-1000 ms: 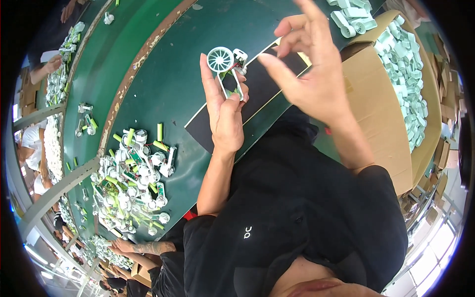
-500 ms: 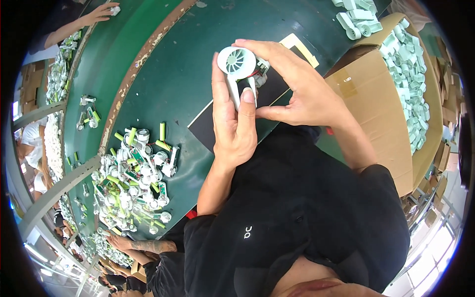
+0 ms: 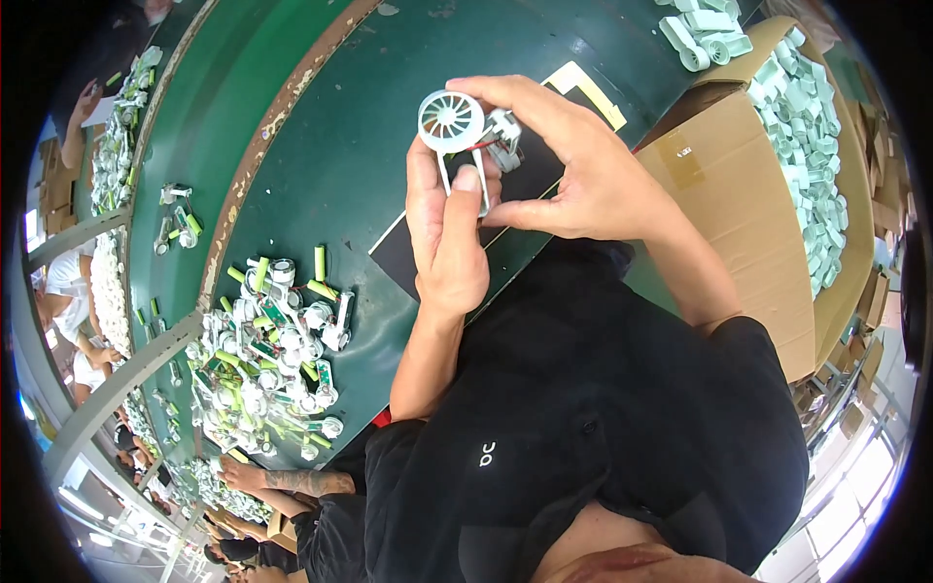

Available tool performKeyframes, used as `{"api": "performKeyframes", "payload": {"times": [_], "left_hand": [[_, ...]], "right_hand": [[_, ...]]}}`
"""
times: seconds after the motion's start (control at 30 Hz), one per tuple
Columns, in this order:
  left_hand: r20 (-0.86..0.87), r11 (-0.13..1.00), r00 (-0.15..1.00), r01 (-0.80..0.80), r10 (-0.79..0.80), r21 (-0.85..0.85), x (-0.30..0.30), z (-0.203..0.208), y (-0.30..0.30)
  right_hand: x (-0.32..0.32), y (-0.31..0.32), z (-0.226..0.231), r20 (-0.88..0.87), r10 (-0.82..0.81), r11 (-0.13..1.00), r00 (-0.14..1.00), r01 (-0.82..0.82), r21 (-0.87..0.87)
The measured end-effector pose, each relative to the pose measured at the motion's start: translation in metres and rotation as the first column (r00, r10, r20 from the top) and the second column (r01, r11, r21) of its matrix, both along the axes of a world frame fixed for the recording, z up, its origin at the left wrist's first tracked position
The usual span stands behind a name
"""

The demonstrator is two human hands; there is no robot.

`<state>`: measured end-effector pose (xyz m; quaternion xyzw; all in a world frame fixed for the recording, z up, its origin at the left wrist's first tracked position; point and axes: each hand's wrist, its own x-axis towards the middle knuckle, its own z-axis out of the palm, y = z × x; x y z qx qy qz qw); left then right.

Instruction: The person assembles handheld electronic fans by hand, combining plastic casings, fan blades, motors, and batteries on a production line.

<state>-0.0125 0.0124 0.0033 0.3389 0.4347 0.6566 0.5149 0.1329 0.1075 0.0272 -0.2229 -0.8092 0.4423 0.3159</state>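
A pale green handheld-fan casing point(image 3: 450, 121), with a round spoked grille and a narrow, open-framed handle, is held upright over the table. My left hand point(image 3: 449, 257) wraps the handle, its thumb pressed on the front. My right hand point(image 3: 607, 180) curves around the other side, index fingertip at the grille's rim and thumb by the handle's lower end. Between my hands, a white motor part point(image 3: 503, 138) with red wire sits beside the casing; its far side is hidden. Beneath lies a dark flat board point(image 3: 394, 257).
A heap of fan innards with green battery cells point(image 3: 267, 350) lies to the left. A cardboard box point(image 3: 743, 233) of pale green casings point(image 3: 802, 165) stands right, with more casings point(image 3: 705, 34) at the far right. A rusty-edged rail point(image 3: 282, 121) borders a green conveyor point(image 3: 219, 107); co-workers sit left.
The casing has tilted and shifted slightly left with my left hand, showing the grille more face-on. The motor part beside it shows more clearly. A co-worker's arm at the upper left has withdrawn.
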Motion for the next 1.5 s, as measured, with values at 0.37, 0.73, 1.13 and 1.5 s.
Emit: {"api": "performKeyframes", "payload": {"times": [0.37, 0.73, 1.13, 1.5], "left_hand": [[-0.024, 0.998, 0.999, -0.025, 0.026, 0.05, 0.0, -0.011, 0.003], [0.093, 0.989, 0.994, -0.072, 0.061, 0.127, 0.002, -0.02, 0.002], [-0.013, 0.998, 0.999, 0.049, -0.049, -0.036, 0.008, -0.01, 0.001], [-0.175, 0.991, 0.983, 0.028, -0.051, -0.132, 0.003, -0.017, -0.001]], "right_hand": [[0.002, -0.002, 0.0, -0.01, 0.014, 1.0, 1.0, -0.014, 0.019], [0.007, 0.001, -0.044, -0.057, 0.064, 0.4, 0.996, -0.078, -0.913], [0.023, 0.014, -0.057, -0.336, -0.168, 0.453, 0.927, -0.23, -0.861], [0.028, 0.006, -0.019, -0.407, -0.094, 0.81, 0.909, -0.168, -0.562]]}}
